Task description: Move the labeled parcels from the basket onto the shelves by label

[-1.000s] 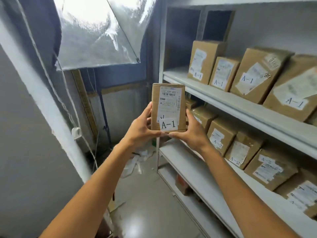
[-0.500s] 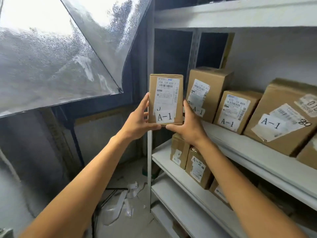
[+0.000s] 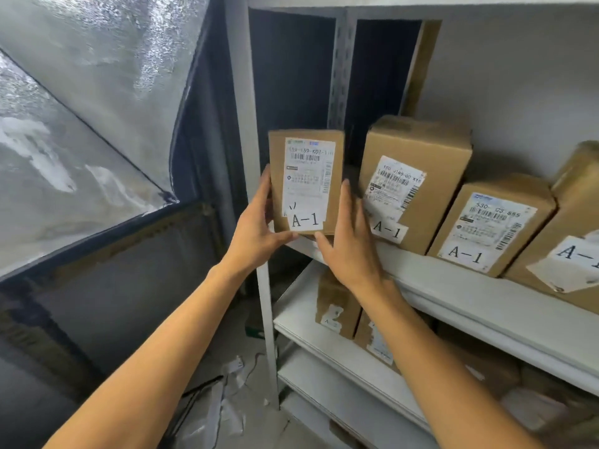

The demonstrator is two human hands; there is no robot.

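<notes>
I hold a small brown parcel (image 3: 306, 181) upright with a white shipping label and an "A-1" tag. My left hand (image 3: 259, 225) grips its left side and my right hand (image 3: 348, 244) grips its right side and bottom corner. The parcel's base is at the left end of the upper white shelf (image 3: 453, 286); whether it rests on the board I cannot tell. To its right stand other A-1 parcels: a tall one (image 3: 415, 176), a lower one (image 3: 492, 225) and a third (image 3: 570, 234) at the frame's edge. The basket is out of view.
The shelf below (image 3: 301, 325) carries more brown parcels (image 3: 337, 309), partly hidden by my right arm. A grey metal upright (image 3: 256, 189) frames the shelf unit's left side. A silver reflective sheet (image 3: 81, 124) hangs on the left. Paper scraps (image 3: 223, 396) lie on the floor.
Both hands have carried the A-1 parcel up and to the right, from in front of the shelf post to the left end of the upper shelf beside the tall A-1 parcel.
</notes>
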